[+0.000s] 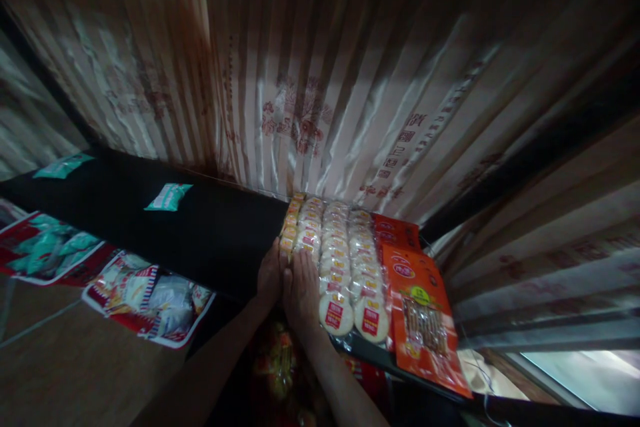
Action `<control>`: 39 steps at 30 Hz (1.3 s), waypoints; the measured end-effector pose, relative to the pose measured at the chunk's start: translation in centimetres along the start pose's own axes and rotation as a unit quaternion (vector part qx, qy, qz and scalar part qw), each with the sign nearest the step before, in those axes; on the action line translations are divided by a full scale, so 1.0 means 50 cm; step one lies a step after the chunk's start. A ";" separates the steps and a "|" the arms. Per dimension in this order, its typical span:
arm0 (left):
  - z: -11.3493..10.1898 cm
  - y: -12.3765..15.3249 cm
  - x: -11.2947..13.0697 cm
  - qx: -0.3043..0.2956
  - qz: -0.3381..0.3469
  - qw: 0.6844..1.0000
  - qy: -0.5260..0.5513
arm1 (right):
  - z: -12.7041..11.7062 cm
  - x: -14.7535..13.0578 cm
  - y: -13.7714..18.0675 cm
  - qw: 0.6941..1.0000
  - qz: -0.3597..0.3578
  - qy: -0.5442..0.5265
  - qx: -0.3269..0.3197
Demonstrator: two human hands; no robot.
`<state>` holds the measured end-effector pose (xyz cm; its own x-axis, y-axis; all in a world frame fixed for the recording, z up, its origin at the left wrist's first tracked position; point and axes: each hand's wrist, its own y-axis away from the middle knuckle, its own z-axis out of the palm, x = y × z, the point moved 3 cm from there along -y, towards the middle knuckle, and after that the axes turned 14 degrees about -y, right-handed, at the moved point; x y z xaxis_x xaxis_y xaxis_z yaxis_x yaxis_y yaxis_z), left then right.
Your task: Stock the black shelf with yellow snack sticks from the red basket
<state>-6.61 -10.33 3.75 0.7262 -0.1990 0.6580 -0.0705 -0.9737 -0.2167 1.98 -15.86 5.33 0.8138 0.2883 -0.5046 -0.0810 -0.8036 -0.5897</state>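
My left hand [270,275] rests along the outer left side of a row of yellow-wrapped packets [290,223], its visible fingers straight and close together. Beside it, my right hand [303,290] lies with extended fingers over the near end of the neighbouring row of round, pale, clear-wrapped cakes [309,227]. Its thumb is close to the yellow packets. Two more rows of round cakes with red labels [336,313] overlap to the right. My palms are hidden, and the yellow packets' near end is partly covered by my hands.
Orange snack packets [423,320] lie at the shelf's right end. Two teal packets [169,197] sit on the black shelf [220,233] to the left. Below hang red-and-white bins [150,340] of packaged goods. Pleated printed curtains [305,107] rise behind.
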 end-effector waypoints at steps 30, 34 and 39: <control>0.006 -0.002 -0.014 0.076 0.062 0.992 -0.079 | -0.012 -0.012 -0.016 1.000 0.018 -0.012 -0.009; -0.006 0.014 -0.015 0.117 0.068 0.987 -0.092 | -0.049 -0.019 -0.017 1.000 0.007 -0.020 0.000; -0.028 0.067 -0.027 0.146 0.051 0.986 -0.058 | -0.107 -0.017 0.030 0.999 0.043 -0.015 -0.019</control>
<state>-8.76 -13.48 3.15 0.8001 -0.2642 0.5386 0.0403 -0.8720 -0.4878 4.22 -20.09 8.24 0.7873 0.2323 -0.5711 -0.1274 -0.8450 -0.5193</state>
